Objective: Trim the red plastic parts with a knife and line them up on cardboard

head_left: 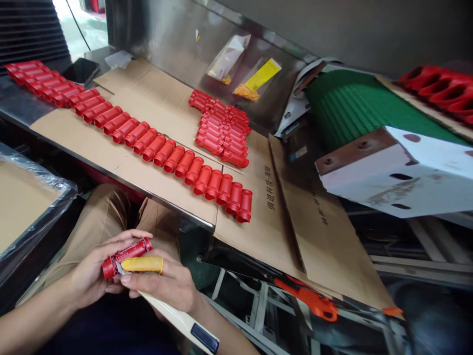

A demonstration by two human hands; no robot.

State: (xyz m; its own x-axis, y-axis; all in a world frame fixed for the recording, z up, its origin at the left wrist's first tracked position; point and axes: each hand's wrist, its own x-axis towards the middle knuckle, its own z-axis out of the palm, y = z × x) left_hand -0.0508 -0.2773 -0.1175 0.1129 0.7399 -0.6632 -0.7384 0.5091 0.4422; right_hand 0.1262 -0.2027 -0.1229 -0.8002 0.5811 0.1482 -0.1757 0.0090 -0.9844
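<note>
We grip a red moulded plastic tube (127,257) in our left hand (90,266), its fingers curled around it, just above our khaki trousers (107,217) and below the edge of the bench (121,178). Our right hand (158,282) is clenched on a utility knife (177,315), which has a cream handle with a dark blue patch. Its small blade (118,268) sits against the near end of the tube. A yellow finger cot (142,265) covers one right finger and lies along the tube.

Ahead of us, cardboard sheets (148,98) cover the steel bench. A long diagonal row of matching red tubes (158,153) lies on them, with a tighter block of red tubes (221,130) just beside it. Two clear bags with yellow contents (240,66) rest against a steel panel (166,34) beyond. To our right runs a ribbed green conveyor belt (351,103), below a white metal housing (391,172).
</note>
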